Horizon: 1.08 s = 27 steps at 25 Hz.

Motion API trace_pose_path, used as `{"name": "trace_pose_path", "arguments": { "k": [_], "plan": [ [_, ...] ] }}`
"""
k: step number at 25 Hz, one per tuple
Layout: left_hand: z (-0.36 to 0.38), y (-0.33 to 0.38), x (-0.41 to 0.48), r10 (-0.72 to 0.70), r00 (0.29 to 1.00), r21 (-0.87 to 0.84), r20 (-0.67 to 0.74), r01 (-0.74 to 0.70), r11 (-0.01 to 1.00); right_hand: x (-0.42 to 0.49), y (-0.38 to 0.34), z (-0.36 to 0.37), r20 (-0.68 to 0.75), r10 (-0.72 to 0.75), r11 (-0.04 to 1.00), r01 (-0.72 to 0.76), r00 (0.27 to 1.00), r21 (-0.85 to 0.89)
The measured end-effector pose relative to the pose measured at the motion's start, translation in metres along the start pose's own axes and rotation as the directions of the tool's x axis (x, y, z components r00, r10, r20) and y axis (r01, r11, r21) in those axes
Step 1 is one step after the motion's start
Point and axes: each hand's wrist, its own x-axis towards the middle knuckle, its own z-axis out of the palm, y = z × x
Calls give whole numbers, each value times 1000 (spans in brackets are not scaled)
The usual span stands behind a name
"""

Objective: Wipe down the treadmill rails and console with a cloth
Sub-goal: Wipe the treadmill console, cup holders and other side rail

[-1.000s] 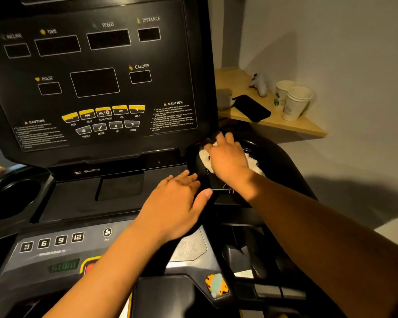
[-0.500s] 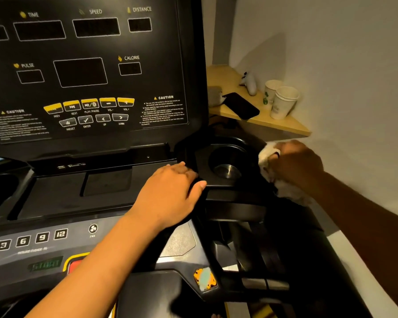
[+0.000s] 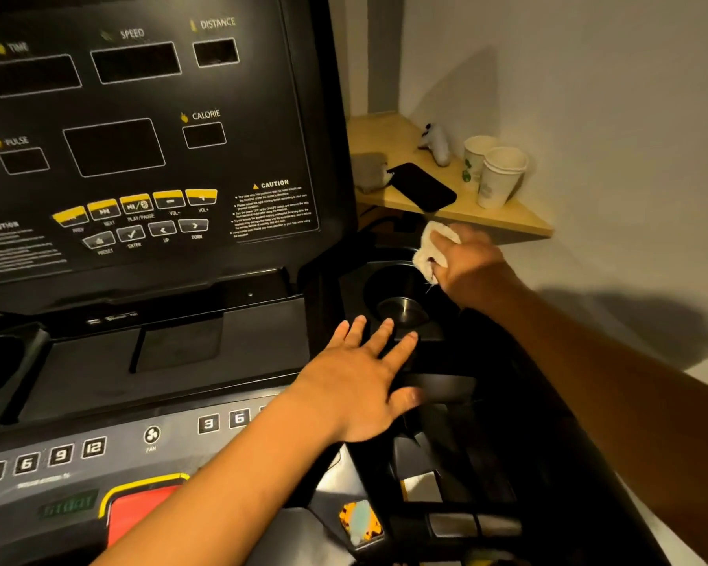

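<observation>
The black treadmill console [image 3: 148, 157] fills the left and middle of the view, its display panel upright above a tray and a row of number buttons. My right hand [image 3: 466, 267] grips a white cloth [image 3: 428, 249] against the far right rim of the round cup holder [image 3: 401, 296] at the console's right end. My left hand [image 3: 360, 381] lies flat with fingers spread on the black console surface just in front of that cup holder. The right rail [image 3: 548, 443] is dark and partly covered by my right forearm.
A wooden corner shelf [image 3: 507, 222] behind the console carries two paper cups [image 3: 495, 173], a black phone [image 3: 424, 187], a white controller [image 3: 436, 143] and a grey pouch [image 3: 368, 171]. A red stop button [image 3: 140, 512] sits at the lower left. A white wall stands to the right.
My right hand has carried the cloth out of the cup holder to its outer right side, then up onto the far right rim. My left hand has spread its fingers flat and slid slightly right.
</observation>
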Motion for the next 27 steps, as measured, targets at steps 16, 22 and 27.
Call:
{"name": "trace_pose_path", "arguments": {
  "k": [16, 22, 27],
  "plan": [
    [-7, 10, 12, 11, 997, -39, 80, -8, 999, -26, 26, -9, -64, -27, 982, 38, 998, 185],
    [-5, 35, 43, 154, 987, -60, 50, -151, 987, -151, 47, -17, 94, 281, 864, -295, 955, 409],
    [-7, 46, 53, 196, 980, -75, 31, -193, 978, -236, 33, -32, 121, 374, 861, -393, 919, 323]
  ]
}}
